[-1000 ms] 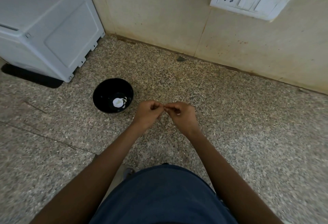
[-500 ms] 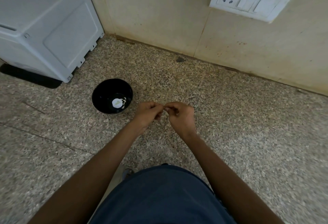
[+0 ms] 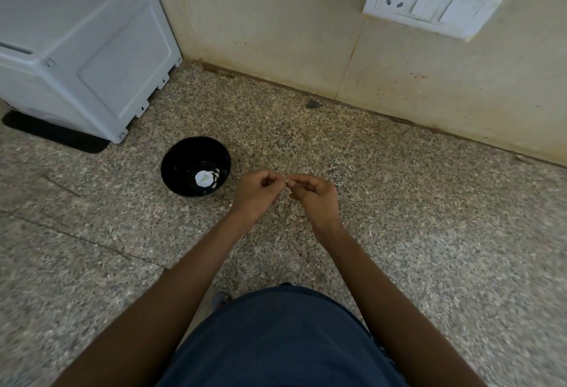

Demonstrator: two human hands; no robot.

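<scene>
My left hand (image 3: 256, 191) and my right hand (image 3: 313, 194) meet fingertip to fingertip above the speckled granite counter (image 3: 399, 217). Between them both pinch a tiny pale piece (image 3: 287, 181); what it is I cannot tell. Just to the left of my left hand stands a black bowl (image 3: 178, 161). Inside it lie a round white sticker and a few small pale pieces (image 3: 216, 175).
A white appliance (image 3: 76, 46) sits at the back left corner of the counter. A tiled wall (image 3: 291, 27) runs along the back, with a white socket and switch plate (image 3: 432, 7) at upper right. A small dark lump (image 3: 312, 104) lies by the wall.
Both hands stay together at the same spot with only slight finger movement. The bowl has not moved.
</scene>
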